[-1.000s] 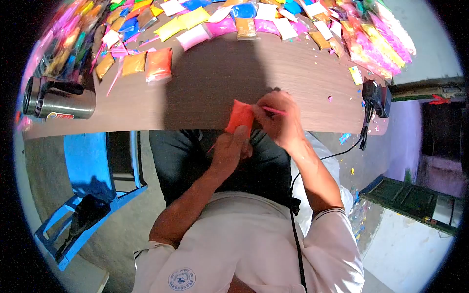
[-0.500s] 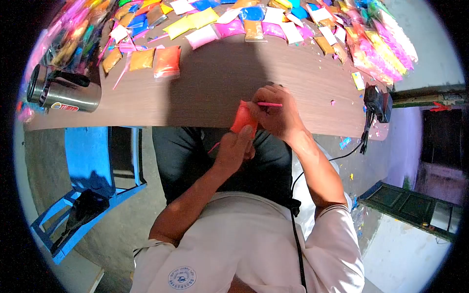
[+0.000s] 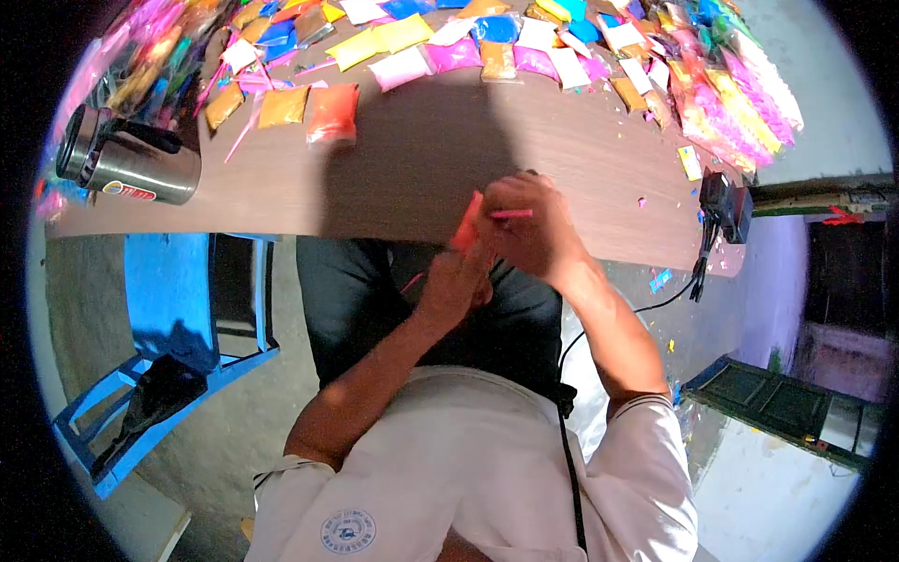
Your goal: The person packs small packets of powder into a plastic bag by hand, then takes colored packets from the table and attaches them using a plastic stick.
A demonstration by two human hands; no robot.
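Observation:
Over the table's near edge, my left hand (image 3: 454,281) is closed on a small red-orange packet (image 3: 466,223), which stands tilted and partly hidden by the fingers. A thin pink stick (image 3: 412,281) pokes out on the left side of this hand. My right hand (image 3: 529,220) is closed at the packet's upper right side, with a pink stick (image 3: 512,214) held across its fingers. Where the right fingertips meet the packet is dark and blurred.
Coloured packets (image 3: 398,70) lie along the table's (image 3: 281,192) far side, with piles of bagged packets at both far corners. A steel mug (image 3: 140,164) lies at the left; a black adapter (image 3: 724,201) with cables sits right. A blue chair (image 3: 173,300) stands lower left.
The red-orange packet has turned and now shows a narrower face between my hands. My left fingers have shifted up over it. The view has moved slightly, so the mug and packets appear further right.

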